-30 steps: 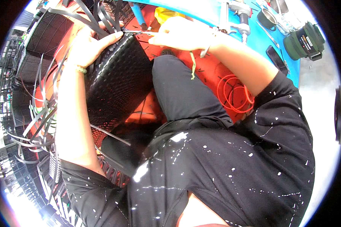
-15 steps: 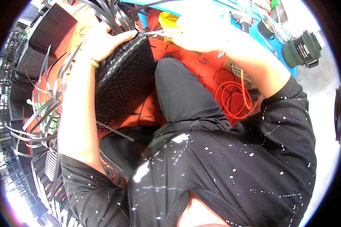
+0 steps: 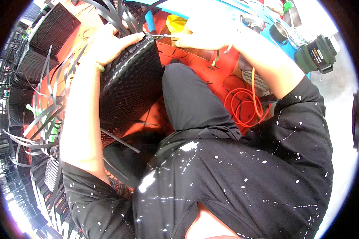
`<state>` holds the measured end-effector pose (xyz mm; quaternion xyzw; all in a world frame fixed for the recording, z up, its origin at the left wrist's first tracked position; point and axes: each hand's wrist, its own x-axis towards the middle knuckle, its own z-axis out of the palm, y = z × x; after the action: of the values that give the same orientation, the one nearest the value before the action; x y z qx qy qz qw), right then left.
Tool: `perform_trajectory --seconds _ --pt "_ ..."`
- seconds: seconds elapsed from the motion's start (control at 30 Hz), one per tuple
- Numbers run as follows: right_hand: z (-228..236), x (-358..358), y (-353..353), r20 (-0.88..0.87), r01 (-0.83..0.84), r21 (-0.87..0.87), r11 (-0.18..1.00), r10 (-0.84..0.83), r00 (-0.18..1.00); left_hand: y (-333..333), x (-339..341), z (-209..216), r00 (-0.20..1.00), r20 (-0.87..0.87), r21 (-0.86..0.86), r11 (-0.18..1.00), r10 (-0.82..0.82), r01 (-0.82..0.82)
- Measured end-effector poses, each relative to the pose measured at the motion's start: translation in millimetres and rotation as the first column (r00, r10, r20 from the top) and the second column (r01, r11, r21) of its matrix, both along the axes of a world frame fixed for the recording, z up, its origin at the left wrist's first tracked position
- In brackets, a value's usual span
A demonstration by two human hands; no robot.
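Observation:
A black woven piece (image 3: 127, 79), rattan-like, stands upright in front of me on the left. My left hand (image 3: 109, 47) grips its top edge, thumb along the rim and fingers mostly behind. Loose dark flat strips (image 3: 121, 18) fan out from the weave just beyond that thumb. My right hand (image 3: 211, 34) is closed at the upper middle, its fingers pinched at the end of a thin, shiny grey strip (image 3: 161, 36) that runs to the rim beside my left thumb. Glare washes out much of the right hand.
A blue table (image 3: 267, 38) at the upper right carries a metal cup (image 3: 279, 32) and a dark green cylinder (image 3: 316, 54). An orange hose (image 3: 243, 103) lies coiled on the red floor. More strips (image 3: 44, 119) and dark woven pieces (image 3: 56, 34) stand at left.
My right hand has turned a little and shifted slightly, with its fingers still at the grey strip. My left hand keeps its hold on the rim.

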<state>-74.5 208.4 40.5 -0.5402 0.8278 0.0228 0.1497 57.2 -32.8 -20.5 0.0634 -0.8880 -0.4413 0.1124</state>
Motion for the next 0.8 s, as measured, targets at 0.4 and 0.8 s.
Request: perform_trajectory --seconds 0.4,0.8 --pt "8 9 5 -0.042 -0.046 -0.208 0.977 0.038 0.998 7 2 -2 0.999 -0.050 -0.021 1.000 -0.012 0.011" --pt "-6 -20 8 -0.130 -0.042 -0.273 0.961 0.007 0.991 21 12 16 1.000 0.009 0.104 0.994 0.009 -0.010"
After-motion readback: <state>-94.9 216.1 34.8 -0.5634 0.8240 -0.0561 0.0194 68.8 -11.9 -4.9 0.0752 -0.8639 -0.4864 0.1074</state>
